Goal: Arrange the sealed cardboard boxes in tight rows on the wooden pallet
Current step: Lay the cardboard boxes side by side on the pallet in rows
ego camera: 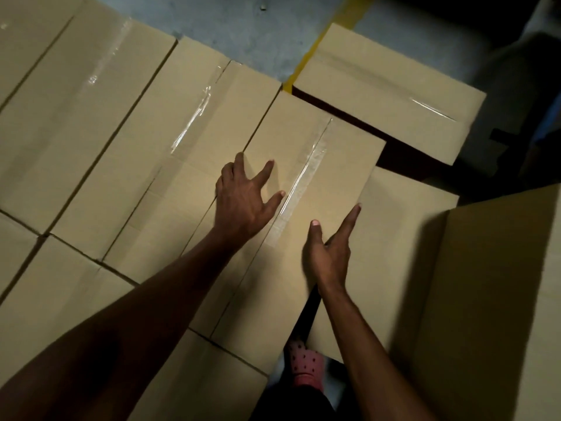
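Dim grey concrete floor (243,31) behind rows of taped tan cardboard boxes; long tan sealed box (303,189) at row's right end, running away up-right, left hand (243,199) spread flat on top, right hand (329,247) open against its right edge, both touching.

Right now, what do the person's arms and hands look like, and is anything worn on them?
Both are bare: the left hand and right hand show no gloves, rings, watch or sleeves up to the frame edge. Below, a pink perforated clog shows on one foot.
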{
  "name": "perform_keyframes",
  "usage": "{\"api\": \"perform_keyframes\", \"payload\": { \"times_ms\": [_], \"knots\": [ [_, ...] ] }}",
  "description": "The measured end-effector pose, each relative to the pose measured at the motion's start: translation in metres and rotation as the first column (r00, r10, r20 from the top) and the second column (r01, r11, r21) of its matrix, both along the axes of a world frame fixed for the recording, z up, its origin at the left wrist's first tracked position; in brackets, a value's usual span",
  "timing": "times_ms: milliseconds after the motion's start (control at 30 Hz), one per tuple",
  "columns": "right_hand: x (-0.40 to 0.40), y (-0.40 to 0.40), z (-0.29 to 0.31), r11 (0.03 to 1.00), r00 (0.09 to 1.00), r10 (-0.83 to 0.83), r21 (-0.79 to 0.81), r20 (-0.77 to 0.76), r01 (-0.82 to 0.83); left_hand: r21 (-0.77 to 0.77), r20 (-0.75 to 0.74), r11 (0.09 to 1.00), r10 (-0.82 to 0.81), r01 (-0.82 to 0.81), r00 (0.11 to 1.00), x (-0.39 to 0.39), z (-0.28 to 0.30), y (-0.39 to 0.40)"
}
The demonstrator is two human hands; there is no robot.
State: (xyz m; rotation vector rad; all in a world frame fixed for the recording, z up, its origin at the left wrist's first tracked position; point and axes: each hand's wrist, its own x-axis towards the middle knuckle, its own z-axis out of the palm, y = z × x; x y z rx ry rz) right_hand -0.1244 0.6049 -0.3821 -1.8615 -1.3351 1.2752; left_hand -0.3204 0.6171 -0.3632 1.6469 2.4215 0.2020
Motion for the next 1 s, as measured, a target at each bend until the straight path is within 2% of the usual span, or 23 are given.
{"api": "perform_keyframes", "payload": {
  "times_ms": [67, 233, 267, 333, 400, 433, 500, 567, 633, 733, 800, 867, 1000],
  "knots": [
    [0.005, -0.002, -0.002, 1.0, 1.0, -0.006, -0.016, -0.007, 0.006, 0.012, 0.015, 1.0, -0.002, 0.001, 1.0, 0.002, -0.001, -0.004],
    [0.031, -0.025, -0.029, 0.998, 0.981, -0.053, -0.028, 0.185, 0.059, 0.025, 0.036, 1.0, -0.005, 0.004, 0.999, 0.003, -0.003, -0.02],
    [0.039, -0.03, -0.039, 0.998, 0.975, -0.015, -0.048, 0.221, 0.027, 0.024, 0.032, 1.0, -0.019, 0.018, 0.999, 0.004, -0.003, -0.024],
    [0.058, -0.042, -0.065, 0.981, 0.941, 0.188, -0.091, 0.281, -0.169, 0.02, 0.028, 0.998, -0.06, 0.059, 0.998, 0.01, -0.004, -0.033],
    [0.071, -0.046, -0.077, 0.921, 0.859, 0.388, -0.118, 0.334, -0.37, 0.016, 0.054, 0.995, -0.102, 0.101, 0.993, 0.019, -0.004, -0.04],
    [0.073, -0.044, -0.075, 0.9, 0.825, 0.433, -0.133, 0.364, -0.414, 0.011, 0.067, 0.993, -0.117, 0.116, 0.991, 0.024, -0.004, -0.045],
    [0.069, -0.037, -0.06, 0.933, 0.852, 0.358, -0.121, 0.383, -0.338, -0.008, 0.084, 0.99, -0.139, 0.14, 0.987, 0.036, -0.004, -0.056],
    [0.063, -0.031, -0.036, 0.978, 0.927, 0.193, 0.008, 0.323, -0.207, -0.018, 0.121, 0.988, -0.15, 0.153, 0.981, 0.048, -0.004, -0.07],
    [0.058, -0.031, -0.01, 0.969, 0.963, 0.122, 0.18, 0.24, -0.168, -0.029, 0.158, 0.989, -0.139, 0.146, 0.978, 0.061, 0.0, -0.085],
    [0.049, -0.038, 0.025, 0.892, 0.927, 0.248, 0.308, 0.28, -0.332, -0.09, 0.193, 0.989, -0.094, 0.113, 0.977, 0.074, 0.01, -0.108],
    [0.041, -0.045, 0.036, 0.836, 0.861, 0.374, 0.277, 0.344, -0.474, -0.148, 0.186, 0.982, -0.092, 0.12, 0.978, 0.08, 0.017, -0.125],
    [0.033, -0.054, 0.041, 0.805, 0.813, 0.473, 0.208, 0.34, -0.555, -0.221, 0.159, 0.965, -0.107, 0.141, 0.981, 0.082, 0.02, -0.142],
    [0.024, -0.062, 0.041, 0.749, 0.732, 0.556, 0.145, 0.394, -0.647, -0.284, 0.153, 0.951, -0.081, 0.123, 0.985, 0.082, 0.017, -0.163]
  ]
}}
